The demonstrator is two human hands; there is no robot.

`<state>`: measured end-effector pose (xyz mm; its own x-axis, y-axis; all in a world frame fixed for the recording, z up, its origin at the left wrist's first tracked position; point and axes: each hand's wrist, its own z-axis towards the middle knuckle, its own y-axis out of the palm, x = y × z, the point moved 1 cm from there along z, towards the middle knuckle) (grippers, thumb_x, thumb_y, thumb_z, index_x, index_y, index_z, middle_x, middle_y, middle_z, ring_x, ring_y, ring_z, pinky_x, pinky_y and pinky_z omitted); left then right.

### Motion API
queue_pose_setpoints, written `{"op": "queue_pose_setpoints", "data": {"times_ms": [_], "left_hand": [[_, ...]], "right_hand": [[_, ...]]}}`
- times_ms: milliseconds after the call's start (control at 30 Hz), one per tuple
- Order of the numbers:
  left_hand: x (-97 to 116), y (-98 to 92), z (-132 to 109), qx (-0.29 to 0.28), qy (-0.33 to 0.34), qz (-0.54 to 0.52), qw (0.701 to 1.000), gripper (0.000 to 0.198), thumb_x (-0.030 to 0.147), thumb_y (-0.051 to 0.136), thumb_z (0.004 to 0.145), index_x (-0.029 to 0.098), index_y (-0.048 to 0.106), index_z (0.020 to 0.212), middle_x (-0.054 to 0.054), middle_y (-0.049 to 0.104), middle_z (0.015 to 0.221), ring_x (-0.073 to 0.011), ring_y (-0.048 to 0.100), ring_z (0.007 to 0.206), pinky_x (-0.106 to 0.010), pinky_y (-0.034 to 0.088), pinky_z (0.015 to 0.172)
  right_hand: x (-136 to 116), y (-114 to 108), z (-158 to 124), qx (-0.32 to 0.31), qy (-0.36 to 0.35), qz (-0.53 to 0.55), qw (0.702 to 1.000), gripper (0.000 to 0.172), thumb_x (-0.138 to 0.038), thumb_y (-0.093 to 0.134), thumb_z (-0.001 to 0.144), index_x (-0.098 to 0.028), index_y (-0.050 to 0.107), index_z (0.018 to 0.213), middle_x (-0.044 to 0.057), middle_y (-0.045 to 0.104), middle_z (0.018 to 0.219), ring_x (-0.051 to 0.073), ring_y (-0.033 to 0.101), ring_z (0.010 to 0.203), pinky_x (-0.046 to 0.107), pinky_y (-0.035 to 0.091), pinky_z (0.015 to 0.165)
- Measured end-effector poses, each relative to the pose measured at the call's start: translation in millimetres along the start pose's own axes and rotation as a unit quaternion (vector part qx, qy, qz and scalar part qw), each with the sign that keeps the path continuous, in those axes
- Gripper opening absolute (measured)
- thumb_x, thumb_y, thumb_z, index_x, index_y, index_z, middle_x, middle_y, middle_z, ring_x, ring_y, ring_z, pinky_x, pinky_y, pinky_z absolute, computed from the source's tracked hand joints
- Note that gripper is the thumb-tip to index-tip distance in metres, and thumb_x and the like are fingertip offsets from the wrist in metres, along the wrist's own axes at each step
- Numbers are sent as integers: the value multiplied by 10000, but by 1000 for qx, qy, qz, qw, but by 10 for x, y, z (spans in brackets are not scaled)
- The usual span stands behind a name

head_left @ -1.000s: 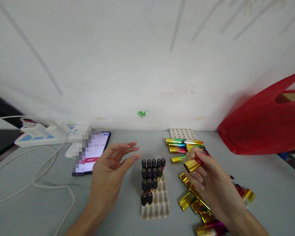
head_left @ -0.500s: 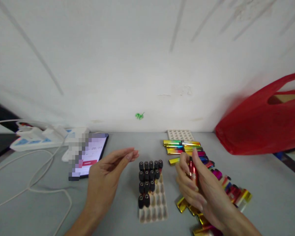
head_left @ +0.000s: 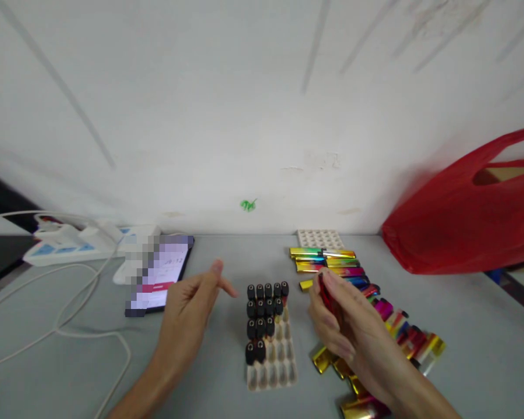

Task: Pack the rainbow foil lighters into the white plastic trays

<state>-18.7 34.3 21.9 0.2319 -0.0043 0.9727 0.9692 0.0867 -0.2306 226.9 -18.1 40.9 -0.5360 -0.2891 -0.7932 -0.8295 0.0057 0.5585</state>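
Note:
My right hand (head_left: 349, 331) is closed around a shiny red lighter-shaped tube (head_left: 325, 292), mostly hidden by the fingers. My left hand (head_left: 192, 308) hovers left of a pale tray (head_left: 273, 378), thumb and a finger apart, with nothing visible in it. Several black-topped pieces (head_left: 261, 329), each with a small ring on its end, stand upright in the tray's oval slots, filling the far rows and the left side. Beyond and beneath my right hand lie shiny gold, red and multicoloured tubes (head_left: 362, 407) in a loose spread.
Against the wall sits a second pale slotted tray (head_left: 318, 239). A red bag (head_left: 467, 221) stands at the right. On the left are a phone (head_left: 166, 273), a white power strip (head_left: 61, 251) and loose white cables (head_left: 91, 333) on the grey table (head_left: 213, 384).
The thumb and fingers of my left hand have spread apart, and the hand has turned. My right hand has tilted slightly, still gripping the red tube. The filled slots look the same.

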Motion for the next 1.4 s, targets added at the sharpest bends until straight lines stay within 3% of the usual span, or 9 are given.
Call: {"op": "queue_pose_setpoints", "data": {"times_ms": [100, 167, 267, 367, 467, 700, 933, 1100, 1400], "left_hand": [[33, -25, 17, -1, 85, 40, 996, 325, 561, 800, 934, 284, 868, 1089, 5, 633, 745, -191, 562, 658, -293, 463, 627], [39, -65, 36, -51, 118, 1, 992, 571, 515, 809, 943, 364, 696, 1482, -51, 753, 1162, -261, 700, 992, -373, 564, 923], [2, -132, 43, -228, 108, -39, 967, 921, 591, 844, 911, 439, 403, 1705, -91, 568, 1640, -362, 513, 1524, -547, 359, 1307], [-52, -164, 14, -340, 78, 22, 937, 1487, 513, 1096, 582, 455, 199, 1766, -125, 445, 1751, -429, 360, 1641, -675, 154, 1374], [-87, -134, -23, -378, 61, 66, 922, 1609, 394, 1120, 542, 424, 98, 1784, -171, 378, 1788, -451, 377, 1639, -734, 190, 1346], [-116, -102, -43, -389, 67, 65, 916, 1577, 320, 1085, 614, 433, 36, 1785, -168, 362, 1799, -447, 422, 1618, -702, 290, 1328], [-127, -126, -60, -410, 53, 76, 907, 1641, 277, 1069, 605, 477, -74, 1766, -134, 334, 1806, -451, 382, 1637, -707, 216, 1346], [-119, -88, -98, -421, 53, 72, 903, 1674, 281, 1061, 615, 514, -159, 1737, -110, 328, 1777, -439, 430, 1599, -666, 305, 1332], [-244, 88, -163, -291, 159, 138, 933, 1795, 435, 1125, 540, 473, -231, 1715, -161, 294, 1726, -458, 502, 1485, -736, 350, 1272]], "right_hand": [[4, -33, 11, -2, 19, 14, 1000, 450, -643, 757, 973, -217, 648, 878, -96, 381, 580, 78, 147, 481, 234, 145, 441], [14, -55, 29, -8, 34, 24, 999, 521, -715, 722, 961, -209, 656, 855, -101, 331, 568, 90, 136, 502, 244, 173, 465], [14, -65, 52, -29, 24, 37, 999, 605, -749, 687, 966, -217, 555, 710, -99, 264, 578, 103, 125, 524, 257, 189, 486], [-13, -56, 52, -43, -4, 46, 998, 640, -723, 656, 997, -236, 443, 639, -82, 263, 592, 118, 154, 540, 267, 236, 513], [-33, -60, 41, -40, -5, 54, 998, 631, -705, 657, 996, -249, 408, 638, -72, 271, 613, 128, 181, 559, 275, 282, 539], [63, -126, 65, -53, 52, 90, 993, 649, -655, 690, 968, -262, 317, 612, -118, 182, 556, 75, 81, 486, 261, 125, 446], [152, -155, 55, -36, 63, 103, 992, 597, -581, 699, 952, -264, 309, 629, -132, 181, 546, 54, 58, 461, 233, 114, 418], [140, -142, 53, -28, 55, 125, 990, 610, -571, 751, 926, -261, 311, 639, -133, 184, 564, 53, 69, 475, 230, 119, 423], [65, -134, 91, -77, 75, 156, 982, 632, -564, 833, 891, -241, 356, 630, -128, 223, 556, 45, 114, 473, 214, 131, 425]]}}
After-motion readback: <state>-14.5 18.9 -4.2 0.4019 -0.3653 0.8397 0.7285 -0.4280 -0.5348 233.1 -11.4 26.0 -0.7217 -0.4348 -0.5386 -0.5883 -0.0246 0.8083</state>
